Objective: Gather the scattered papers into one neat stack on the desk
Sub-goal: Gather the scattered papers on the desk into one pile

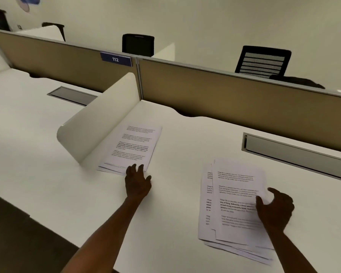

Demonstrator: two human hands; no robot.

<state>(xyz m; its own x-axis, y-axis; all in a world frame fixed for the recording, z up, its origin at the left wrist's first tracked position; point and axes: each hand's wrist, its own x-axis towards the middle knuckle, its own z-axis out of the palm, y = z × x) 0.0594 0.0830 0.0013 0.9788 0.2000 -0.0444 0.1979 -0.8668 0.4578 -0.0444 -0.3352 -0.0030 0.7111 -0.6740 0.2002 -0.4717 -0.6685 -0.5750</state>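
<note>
Two groups of printed white papers lie on the white desk (175,146). The left pile of papers (132,146) sits against a low white divider, fairly squared. My left hand (137,182) reaches to its near edge, fingertips touching the bottom corner, fingers spread. The right pile of papers (232,203) is fanned and uneven, with several sheets sticking out at the bottom. My right hand (274,209) holds this pile's right edge, thumb on top of the upper sheet and fingers curled at the side.
A low curved white divider (98,119) separates this desk from the one at left. A tan partition (234,91) with a "112" sign (115,59) runs along the back. A cable tray lid (295,150) stands open at right. Black chairs (263,61) stand beyond.
</note>
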